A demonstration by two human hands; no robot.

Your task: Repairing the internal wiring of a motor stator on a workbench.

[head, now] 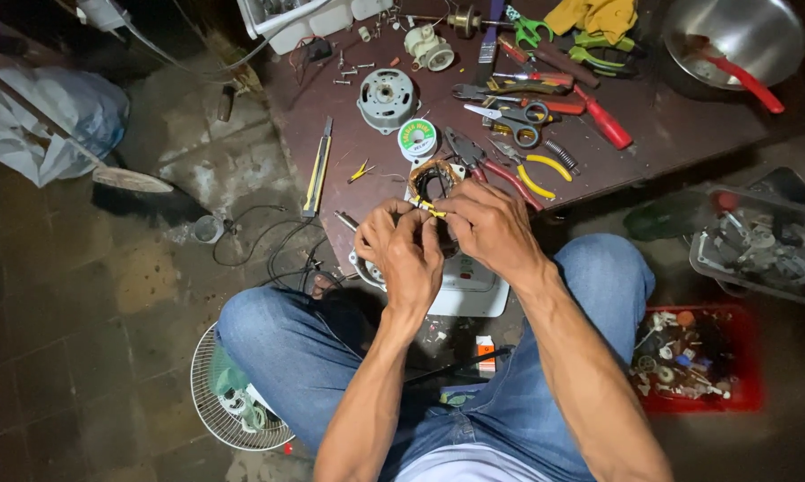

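Both my hands meet over the front edge of a low brown table (679,134). My left hand (404,252) and my right hand (487,223) pinch a thin yellow wire (427,208) that runs to a round motor stator with copper windings (432,178). The stator sits just beyond my fingers and is partly hidden by them. A white appliance housing (469,287) lies under my hands, between my knees in blue jeans.
On the table lie a grey motor cap (386,96), a solder spool (417,138), pliers (534,170), scissors (514,116), screwdrivers (599,118), a utility knife (316,170) and a metal bowl (733,40). A red parts bin (699,361) and a clear tray (759,241) stand at right, a fan grille (233,393) at left.
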